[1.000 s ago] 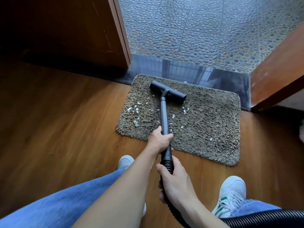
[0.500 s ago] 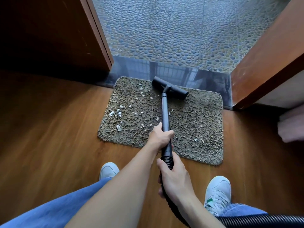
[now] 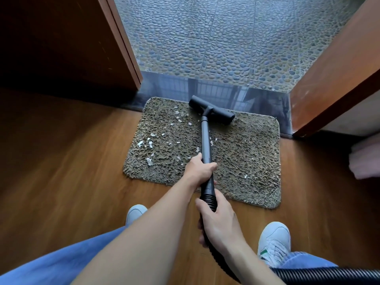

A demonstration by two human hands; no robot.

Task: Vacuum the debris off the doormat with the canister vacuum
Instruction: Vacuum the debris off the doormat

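A shaggy brown doormat (image 3: 246,161) lies on the wood floor in front of a doorway. White debris flakes (image 3: 150,144) are scattered over its left half, and one flake lies near its front right. The black vacuum wand (image 3: 205,138) reaches across the mat, its T-shaped nozzle (image 3: 211,112) resting at the mat's far edge. My left hand (image 3: 198,170) grips the wand's lower part. Just behind it, my right hand (image 3: 218,221) grips the ribbed hose cuff. The black hose (image 3: 329,274) runs off to the lower right; the canister is out of view.
A dark glossy threshold (image 3: 257,95) and a pebble-tiled floor (image 3: 226,42) lie beyond the mat. Wooden door frames (image 3: 125,44) flank the opening left and right. My white sneakers (image 3: 274,241) stand on the wood floor (image 3: 61,171) near the mat's front edge. A pale cloth object (image 3: 366,159) sits at the right.
The nozzle has slid forward from the mat's middle to its far edge. Flakes near the wand's right side are fewer. Both hands keep their grip.
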